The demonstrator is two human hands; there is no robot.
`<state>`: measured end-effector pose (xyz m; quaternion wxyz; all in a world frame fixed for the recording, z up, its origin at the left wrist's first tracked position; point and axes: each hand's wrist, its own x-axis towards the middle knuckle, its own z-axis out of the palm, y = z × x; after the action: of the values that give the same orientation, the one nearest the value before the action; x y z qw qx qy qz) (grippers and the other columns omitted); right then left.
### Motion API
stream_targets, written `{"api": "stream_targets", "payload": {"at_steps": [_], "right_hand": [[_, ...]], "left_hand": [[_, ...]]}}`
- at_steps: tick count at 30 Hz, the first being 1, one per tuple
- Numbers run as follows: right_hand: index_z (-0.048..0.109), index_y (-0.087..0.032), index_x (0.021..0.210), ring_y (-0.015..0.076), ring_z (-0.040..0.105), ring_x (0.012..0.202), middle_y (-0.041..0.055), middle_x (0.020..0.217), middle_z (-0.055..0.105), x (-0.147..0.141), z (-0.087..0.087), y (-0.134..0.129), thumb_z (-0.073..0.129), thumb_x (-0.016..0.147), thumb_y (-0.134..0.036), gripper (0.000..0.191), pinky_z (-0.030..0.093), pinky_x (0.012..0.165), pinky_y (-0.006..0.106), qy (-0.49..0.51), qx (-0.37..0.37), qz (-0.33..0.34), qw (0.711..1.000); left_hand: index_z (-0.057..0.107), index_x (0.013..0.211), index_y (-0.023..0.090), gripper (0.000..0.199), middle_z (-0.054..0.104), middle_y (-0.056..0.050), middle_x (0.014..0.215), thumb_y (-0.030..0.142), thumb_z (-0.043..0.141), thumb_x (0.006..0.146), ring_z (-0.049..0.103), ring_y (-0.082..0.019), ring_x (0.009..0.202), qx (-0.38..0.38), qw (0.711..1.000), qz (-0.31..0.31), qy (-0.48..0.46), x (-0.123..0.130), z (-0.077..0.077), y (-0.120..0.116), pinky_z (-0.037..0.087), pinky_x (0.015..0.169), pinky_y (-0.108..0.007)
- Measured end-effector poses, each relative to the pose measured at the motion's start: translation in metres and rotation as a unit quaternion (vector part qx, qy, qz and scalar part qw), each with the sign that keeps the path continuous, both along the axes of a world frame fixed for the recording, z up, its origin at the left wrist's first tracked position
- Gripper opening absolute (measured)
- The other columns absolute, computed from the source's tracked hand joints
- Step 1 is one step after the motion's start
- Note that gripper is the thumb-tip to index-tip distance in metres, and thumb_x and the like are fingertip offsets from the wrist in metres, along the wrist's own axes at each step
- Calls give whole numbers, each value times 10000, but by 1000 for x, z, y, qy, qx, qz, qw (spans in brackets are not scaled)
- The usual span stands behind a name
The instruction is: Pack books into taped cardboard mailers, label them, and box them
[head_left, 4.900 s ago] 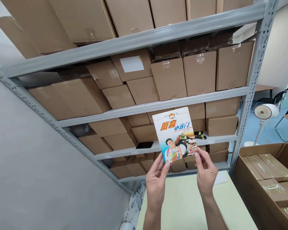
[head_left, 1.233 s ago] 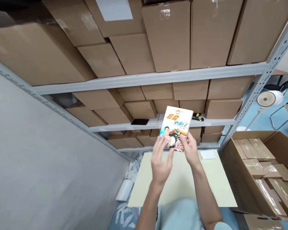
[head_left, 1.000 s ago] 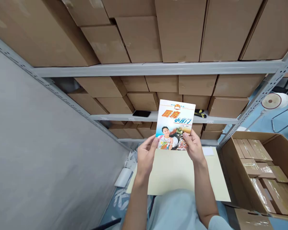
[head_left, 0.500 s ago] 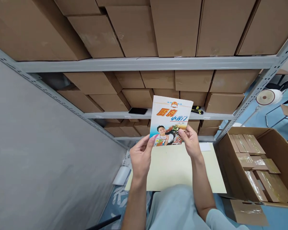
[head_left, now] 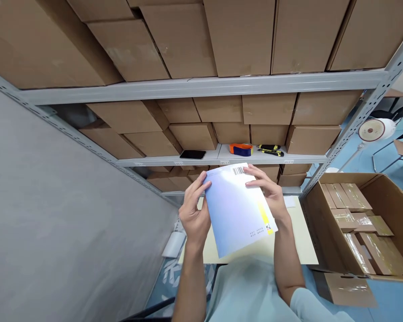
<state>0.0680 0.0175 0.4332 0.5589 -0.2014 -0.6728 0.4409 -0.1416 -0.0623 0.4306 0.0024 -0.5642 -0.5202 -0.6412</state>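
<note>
Grasping one thin rectangular paper booklet with a blue-to-white cover, two bare hands hold it tilted above the near side of the table. The left hand pinches its left edge near the far corner; the right hand clasps the far right corner, fingers over the cover beside one barcode, thumb hidden. One yellow strip runs along the booklet's right side.

Beneath: one pale yellow rectangular table, one small white sheet at far right.

On the grey metal shelf beyond, left to right: one black flat phone, one orange-and-blue looped band, two yellow-and-black utility knives. Behind these stand brown cardboard boxes in two rows, five visible above, six below.

To the right: one open brown cardboard carton, three taped boxes in its far row; farther off, one white round-headed fan
</note>
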Motion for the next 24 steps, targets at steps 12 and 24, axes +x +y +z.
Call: {"api": "stream_targets", "payload": {"at_steps": [12,24], "right_hand": [[849,-207,1108,227,748,856,69,977,832,-31,-20,9,853,869,-510,386,627,791,361,112,-150,-135,973],[741,-246,1414,278,751,1189,104,1414,748,-70,-9,-20,745,976,-461,488,644,991,384,-37,-55,-131,989]], "left_hand": [[814,933,181,348,784,-69,966,527,821,898,731,-195,882,-80,979,-22,-186,9,-7,3,614,804,-294],[868,1046,222,154,818,-47,973,319,796,950,769,-169,831,15,994,84,-64,37,-25,15,649,738,-277]]}}
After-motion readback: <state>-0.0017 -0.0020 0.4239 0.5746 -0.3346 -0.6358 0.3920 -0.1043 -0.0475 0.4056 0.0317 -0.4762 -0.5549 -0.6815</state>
